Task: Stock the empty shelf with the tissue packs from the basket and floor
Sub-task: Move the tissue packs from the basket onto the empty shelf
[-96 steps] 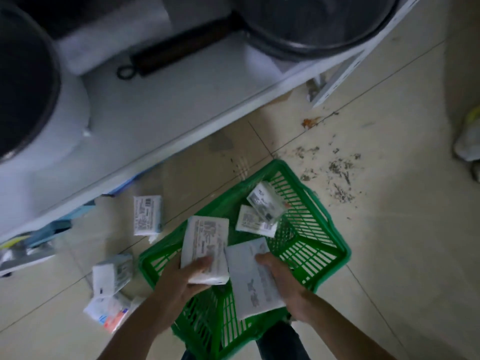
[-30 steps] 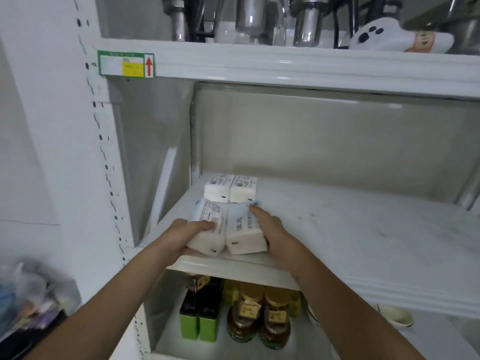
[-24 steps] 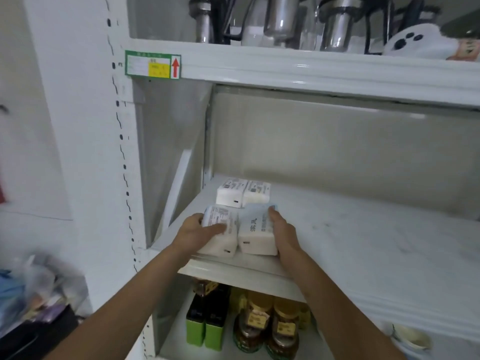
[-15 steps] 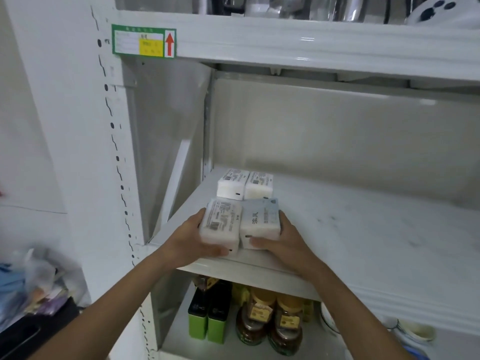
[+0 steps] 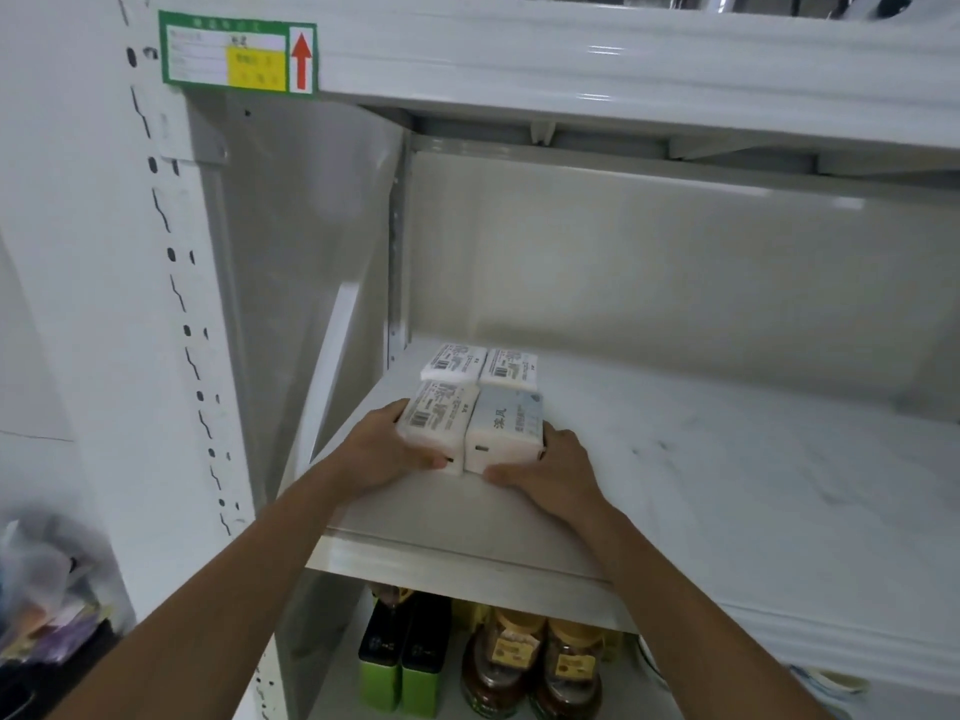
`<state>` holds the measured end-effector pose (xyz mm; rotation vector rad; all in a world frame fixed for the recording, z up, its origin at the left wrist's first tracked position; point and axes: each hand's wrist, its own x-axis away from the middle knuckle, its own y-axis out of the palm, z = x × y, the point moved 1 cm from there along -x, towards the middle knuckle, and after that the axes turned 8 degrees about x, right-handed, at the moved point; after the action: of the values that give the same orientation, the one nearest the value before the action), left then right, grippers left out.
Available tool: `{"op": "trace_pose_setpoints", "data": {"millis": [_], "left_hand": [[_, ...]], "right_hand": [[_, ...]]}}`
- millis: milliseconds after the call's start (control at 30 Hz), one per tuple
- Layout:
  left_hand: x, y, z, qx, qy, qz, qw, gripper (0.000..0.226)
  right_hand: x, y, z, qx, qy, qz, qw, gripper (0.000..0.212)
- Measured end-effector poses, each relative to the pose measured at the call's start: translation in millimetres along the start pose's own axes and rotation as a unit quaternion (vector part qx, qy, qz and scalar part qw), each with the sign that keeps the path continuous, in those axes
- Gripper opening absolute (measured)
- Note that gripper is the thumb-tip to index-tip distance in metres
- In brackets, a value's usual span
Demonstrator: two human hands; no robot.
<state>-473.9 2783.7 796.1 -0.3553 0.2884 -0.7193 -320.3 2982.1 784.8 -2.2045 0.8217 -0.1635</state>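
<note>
Both hands are working on the white shelf (image 5: 727, 459), at its left end near the side panel.

Left hand (image 5: 384, 449) is gripping the white tissue pack with the barcode label (image 5: 439, 426): fingers are wrapping the pack's outer left side, thumb is lying along its front lower edge. Right hand (image 5: 550, 470) is gripping the pale blue tissue pack (image 5: 506, 428): fingers are curling round its right side, thumb is pressing along the front bottom edge. The two held packs are sitting side by side, touching each other, bases resting on the shelf surface.

Directly behind them, two more white tissue packs (image 5: 478, 363) are lying side by side at the back left of the shelf, close to the rear wall. The front pair is sitting just in front of the rear pair; whether the rows are touching, I cannot tell.

The basket and floor are lying outside the view.

On the edge of the shelf above, a green-bordered price label with a yellow patch and a red arrow (image 5: 238, 54) is sticking at the left. On the shelf below, two green tins with dark tops (image 5: 402, 662) are standing beside brown jars with yellow labels (image 5: 535, 667). At the lower left, a blurred heap of bags (image 5: 41, 600) is showing.
</note>
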Motion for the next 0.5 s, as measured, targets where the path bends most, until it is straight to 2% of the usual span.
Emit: {"op": "trace_pose_setpoints", "data": {"millis": [133, 300, 400, 467, 500], "left_hand": [[-13, 3, -3, 0.006, 0.002, 0.032, 0.999, 0.075], [-21, 3, -5, 0.005, -0.004, 0.050, 0.999, 0.077], [-17, 10, -5, -0.027, 0.007, 0.088, 0.996, 0.072], [-7, 15, -1, -0.039, 0.022, 0.121, 0.992, 0.074], [-1, 19, 1, -0.036, 0.030, 0.133, 0.990, 0.082]], "right_hand": [[-10, 5, 1, -0.010, 0.007, 0.027, 1.000, 0.082], [-10, 8, 0, 0.003, 0.004, 0.044, 0.999, 0.091], [-10, 8, 3, 0.005, 0.005, 0.042, 0.999, 0.083], [-6, 6, 3, 0.052, 0.005, 0.057, 0.997, 0.079], [-2, 4, 4, 0.096, 0.006, 0.074, 0.993, 0.080]]}}
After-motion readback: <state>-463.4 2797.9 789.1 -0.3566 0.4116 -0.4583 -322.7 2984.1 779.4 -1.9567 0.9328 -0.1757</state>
